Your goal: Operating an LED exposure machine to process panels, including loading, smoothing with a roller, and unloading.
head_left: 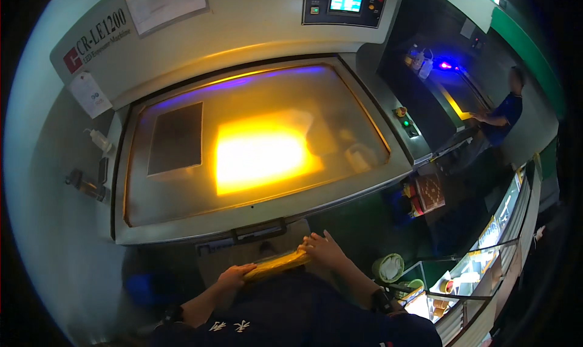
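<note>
Close to my body, both hands hold a flat yellow panel point(276, 265), tilted so that it shows as a narrow glossy strip. My left hand point(233, 276) closes on its left end. At the right end my right hand point(323, 250) grips the edge, with its thumb side raised. Just beyond my hands is a large machine bed with a wide sheet-covered frame point(261, 208). A dark rectangular sheet point(177, 138) lies at the bed's left, and a bright yellow glare point(261, 156) covers the middle. A dark handle point(260, 230) sticks out at the front edge.
A control panel with a lit screen point(346, 1) is on the machine's upper body. Bottles point(98, 139) stand at the left side. Round buttons point(405, 123) sit on the right ledge. A bin point(388, 267) and lit shelves point(480, 262) are at the lower right. Another person point(507, 113) works far right.
</note>
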### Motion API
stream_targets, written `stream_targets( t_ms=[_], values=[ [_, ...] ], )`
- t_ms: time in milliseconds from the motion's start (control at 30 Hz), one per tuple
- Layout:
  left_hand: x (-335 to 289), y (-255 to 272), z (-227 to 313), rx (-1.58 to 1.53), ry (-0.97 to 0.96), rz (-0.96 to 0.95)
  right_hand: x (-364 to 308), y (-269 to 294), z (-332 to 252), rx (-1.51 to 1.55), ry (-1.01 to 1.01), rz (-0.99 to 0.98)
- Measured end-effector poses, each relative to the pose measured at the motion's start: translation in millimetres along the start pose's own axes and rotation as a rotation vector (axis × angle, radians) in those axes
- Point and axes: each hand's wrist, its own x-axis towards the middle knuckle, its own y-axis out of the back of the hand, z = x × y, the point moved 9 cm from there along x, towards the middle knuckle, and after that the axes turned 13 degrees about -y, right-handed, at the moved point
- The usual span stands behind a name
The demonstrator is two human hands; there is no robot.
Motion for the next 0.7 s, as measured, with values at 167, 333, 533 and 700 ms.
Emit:
stream_targets(
  t_ms=[167, 333, 533, 700],
  values=[
    [85.7, 29.4, -16.0, 0.441, 0.184, 0.251, -24.2, -41.1, 26.9, 0.394, -0.262, -0.06],
    [130.7, 17.6, -93.5, 0.58, 0.427, 0.327, -86.5, -101.9, 47.2, 0.556, -0.329, -0.387],
    [138.8, -4.5, -165.7, 0.415, 0.503, 0.123, -123.3, -112.2, 109.1, 0.505, -0.578, -0.614],
    [109.0, -7.3, -196.8, 0.272, 0.582, -0.012, -33.2, -39.2, 186.1, 0.586, -0.637, -0.25]
  ],
)
